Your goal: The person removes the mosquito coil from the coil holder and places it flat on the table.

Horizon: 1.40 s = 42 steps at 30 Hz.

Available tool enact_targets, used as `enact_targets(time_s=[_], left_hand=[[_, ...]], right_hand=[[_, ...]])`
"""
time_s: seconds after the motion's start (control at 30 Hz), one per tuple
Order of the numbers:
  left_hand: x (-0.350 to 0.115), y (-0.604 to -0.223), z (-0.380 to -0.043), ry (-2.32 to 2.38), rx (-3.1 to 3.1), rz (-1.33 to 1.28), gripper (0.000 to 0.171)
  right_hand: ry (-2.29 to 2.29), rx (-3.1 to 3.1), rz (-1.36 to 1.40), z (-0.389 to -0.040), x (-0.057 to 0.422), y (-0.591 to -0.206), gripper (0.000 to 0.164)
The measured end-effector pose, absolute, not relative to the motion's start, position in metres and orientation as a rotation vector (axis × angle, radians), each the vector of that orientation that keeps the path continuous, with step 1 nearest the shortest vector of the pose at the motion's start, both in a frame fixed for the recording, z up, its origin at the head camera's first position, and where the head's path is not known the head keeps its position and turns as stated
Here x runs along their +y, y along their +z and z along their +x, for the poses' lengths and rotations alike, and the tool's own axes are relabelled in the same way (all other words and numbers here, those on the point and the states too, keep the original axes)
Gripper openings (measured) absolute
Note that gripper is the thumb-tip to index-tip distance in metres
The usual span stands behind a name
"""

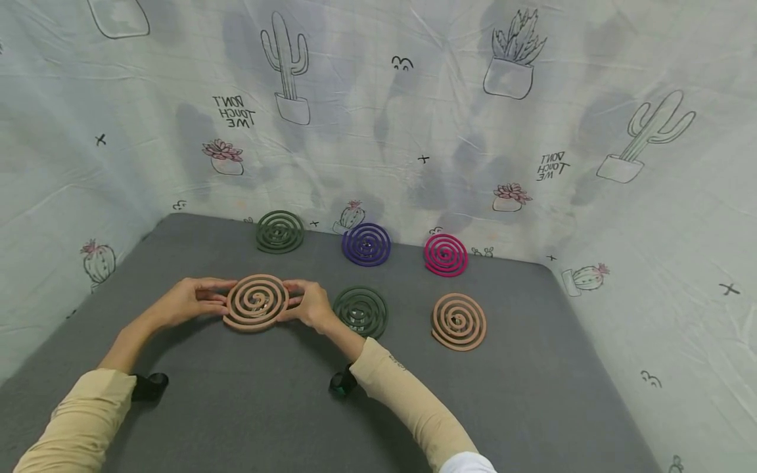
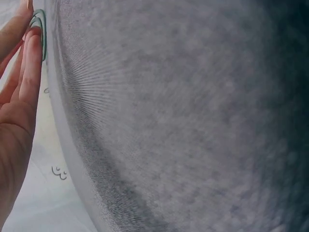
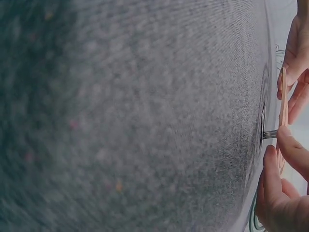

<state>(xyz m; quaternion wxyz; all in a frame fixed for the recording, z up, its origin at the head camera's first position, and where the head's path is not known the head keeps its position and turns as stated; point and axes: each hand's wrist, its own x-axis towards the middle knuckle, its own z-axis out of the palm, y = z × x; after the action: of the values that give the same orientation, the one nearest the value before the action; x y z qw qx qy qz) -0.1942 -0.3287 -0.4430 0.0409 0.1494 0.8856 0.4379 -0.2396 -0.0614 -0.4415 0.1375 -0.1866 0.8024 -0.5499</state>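
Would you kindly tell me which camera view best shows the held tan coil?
The head view: it shows the tan coil's spiral face almost whole, between the left hand and right hand. The right wrist view shows it edge-on, partly covered; I cannot make it out in the left wrist view.

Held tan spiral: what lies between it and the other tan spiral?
The right hand, then the nearer dark green spiral, as the head view shows.

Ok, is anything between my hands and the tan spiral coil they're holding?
Nothing visible: your left hand and right hand hold the tan spiral coil directly by its rim. The nearer dark green spiral coil lies to the right of your right hand.
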Motion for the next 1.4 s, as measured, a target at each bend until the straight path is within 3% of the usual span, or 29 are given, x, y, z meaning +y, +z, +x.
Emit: enact_targets(time_s=[1.4], left_hand=[[-0.3319, -0.4347, -0.1937, 1.371, 2.699, 0.315, 0.056]], right_hand=[[-1.628, 2.286, -0.606, -0.2414, -0.0579, -0.4382, 0.06]])
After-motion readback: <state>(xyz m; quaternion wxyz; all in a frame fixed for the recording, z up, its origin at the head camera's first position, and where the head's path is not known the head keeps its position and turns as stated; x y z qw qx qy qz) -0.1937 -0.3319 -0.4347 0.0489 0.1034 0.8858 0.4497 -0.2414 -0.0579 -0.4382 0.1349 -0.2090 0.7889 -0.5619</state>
